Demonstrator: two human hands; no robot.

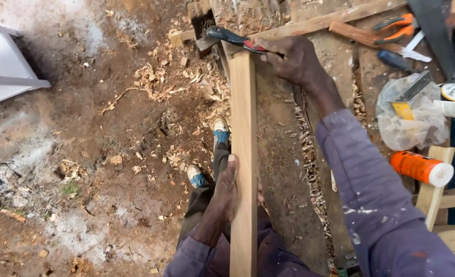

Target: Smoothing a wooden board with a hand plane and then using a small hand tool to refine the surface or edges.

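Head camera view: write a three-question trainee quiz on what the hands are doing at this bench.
1. True or false: the left hand grips the long wooden plank from its left side.
2. What does the right hand hold at the plank's far end?
A. an orange tube
B. a tool with a black and red handle
C. a plastic bag
3. Fill in: the orange tube lies to the ___ of the plank.

Key: 1 true. 2 B, the black and red handled tool. 3 right, on the workbench.
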